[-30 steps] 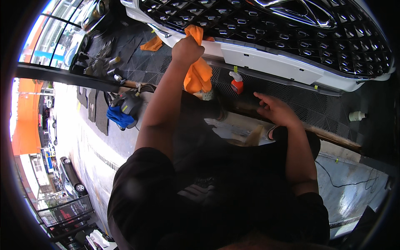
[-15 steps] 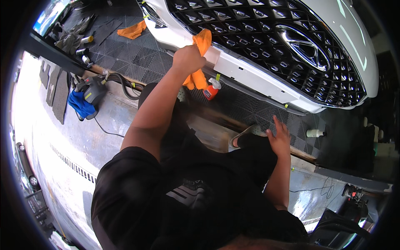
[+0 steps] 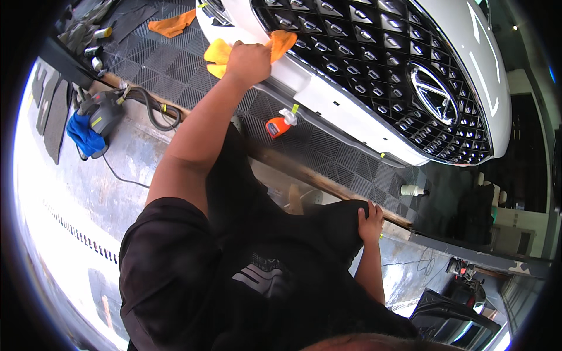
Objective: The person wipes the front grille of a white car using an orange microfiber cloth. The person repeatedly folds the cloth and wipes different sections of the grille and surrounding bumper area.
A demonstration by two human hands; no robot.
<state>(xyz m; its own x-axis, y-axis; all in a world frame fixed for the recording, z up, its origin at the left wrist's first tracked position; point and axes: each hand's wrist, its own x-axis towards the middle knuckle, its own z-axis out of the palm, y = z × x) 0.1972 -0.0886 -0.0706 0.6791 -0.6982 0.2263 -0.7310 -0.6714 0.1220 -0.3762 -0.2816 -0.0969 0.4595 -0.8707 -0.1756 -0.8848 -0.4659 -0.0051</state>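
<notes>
My left hand (image 3: pixel 249 62) is closed around an orange cloth (image 3: pixel 218 52). One end of the cloth sticks out to the left of my fist. The other end lies against the lower left edge of a car's black grille (image 3: pixel 363 50), just above the white bumper (image 3: pixel 325 96). My right hand (image 3: pixel 370 222) rests on my right knee with its fingers laid over the dark trousers and nothing visible in it. Below the bumper, an orange-red spray bottle (image 3: pixel 277 126) with a white top stands on the tiled floor.
Another orange cloth (image 3: pixel 172 24) lies on the floor at the far left. A grey vacuum-like machine (image 3: pixel 107 111) with a blue cloth (image 3: pixel 86 133) and a hose (image 3: pixel 157 108) is at left. A pale bottle (image 3: pixel 413 190) lies on its side at right. A ledge (image 3: pixel 304 172) crosses below the bumper.
The cloth's loose end has swung from hanging below my left hand to its left side. My right hand, spread in the air before, has come down onto my knee. The whole view has shifted.
</notes>
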